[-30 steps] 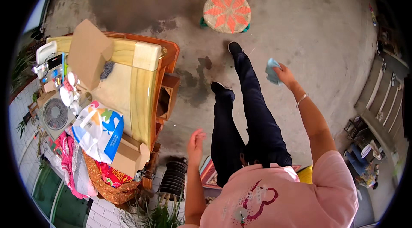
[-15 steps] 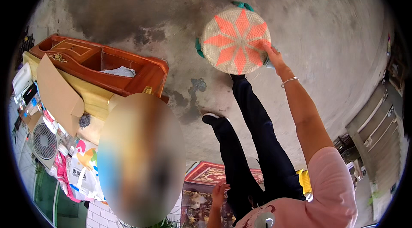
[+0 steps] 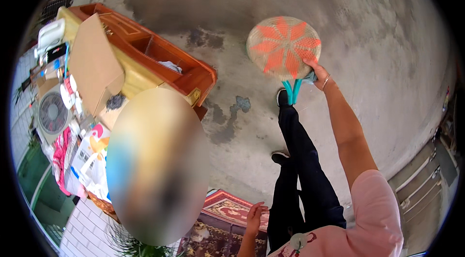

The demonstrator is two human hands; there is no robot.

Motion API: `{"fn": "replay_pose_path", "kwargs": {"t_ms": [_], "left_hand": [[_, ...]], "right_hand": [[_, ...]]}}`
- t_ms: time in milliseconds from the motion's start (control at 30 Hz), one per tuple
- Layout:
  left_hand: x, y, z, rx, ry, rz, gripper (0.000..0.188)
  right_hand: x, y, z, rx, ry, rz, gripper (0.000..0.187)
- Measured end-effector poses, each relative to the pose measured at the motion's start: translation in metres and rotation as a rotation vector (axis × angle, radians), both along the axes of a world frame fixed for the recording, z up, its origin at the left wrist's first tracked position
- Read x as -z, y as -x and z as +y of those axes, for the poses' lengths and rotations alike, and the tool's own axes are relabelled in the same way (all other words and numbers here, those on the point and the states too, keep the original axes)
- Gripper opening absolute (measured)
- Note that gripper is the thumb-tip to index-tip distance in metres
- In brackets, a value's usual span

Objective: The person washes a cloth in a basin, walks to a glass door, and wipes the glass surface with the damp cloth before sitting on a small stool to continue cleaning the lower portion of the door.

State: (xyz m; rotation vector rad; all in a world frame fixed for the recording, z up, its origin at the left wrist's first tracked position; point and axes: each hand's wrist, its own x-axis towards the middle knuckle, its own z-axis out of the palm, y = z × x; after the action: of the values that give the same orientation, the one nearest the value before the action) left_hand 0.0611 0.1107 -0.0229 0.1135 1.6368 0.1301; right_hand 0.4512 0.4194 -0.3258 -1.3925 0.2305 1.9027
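Note:
In my right hand (image 3: 320, 74) is the edge of a small round stool (image 3: 282, 46), held up in front of my legs. Its seat wears a beige knitted cover with an orange petal pattern, and teal legs (image 3: 292, 93) show below it. My thumb lies on top of the seat; the other fingers are hidden beneath. A bit of grey-blue cloth (image 3: 309, 78) shows under the same hand. Low beside my thigh hangs my left hand (image 3: 255, 214), empty, its fingers loosely apart.
A reddish-brown wooden cabinet (image 3: 193, 79) with a cardboard sheet (image 3: 93, 58) leaning by it lies at left. Beyond are a fan (image 3: 54, 112) and plastic bags (image 3: 92, 158). A patterned rug (image 3: 232, 204) lies near my feet's left. The floor (image 3: 232, 160) is stained concrete.
The stool has tilted, so its teal legs now point toward me, and it sits further right in view. The cabinet and clutter have shifted right as my head turned.

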Motion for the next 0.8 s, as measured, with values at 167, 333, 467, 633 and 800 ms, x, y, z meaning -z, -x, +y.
{"fn": "replay_pose_path", "kwargs": {"t_ms": [167,333,467,633,800], "left_hand": [[-0.009,0.01,-0.041,-0.045,-0.092,0.048,0.026],[-0.029,-0.001,-0.118,-0.018,-0.376,0.244,0.028],[-0.056,-0.026,-0.127,0.134,-0.825,0.58,0.034],[-0.206,-0.034,-0.136,0.311,-1.19,0.88,0.051],[-0.287,0.008,-0.254,0.07,-1.136,1.248,0.05]], "right_hand": [[-0.046,0.015,-0.001,0.22,-0.139,-0.291,0.044],[-0.213,0.036,-0.071,-0.013,-0.275,-0.324,0.037],[-0.367,0.068,-0.142,-0.309,-0.453,-0.394,0.036],[-0.525,0.139,-0.258,-0.811,-0.752,-0.332,0.037],[-0.649,0.253,-0.391,-1.26,-1.014,-0.071,0.039]]}}
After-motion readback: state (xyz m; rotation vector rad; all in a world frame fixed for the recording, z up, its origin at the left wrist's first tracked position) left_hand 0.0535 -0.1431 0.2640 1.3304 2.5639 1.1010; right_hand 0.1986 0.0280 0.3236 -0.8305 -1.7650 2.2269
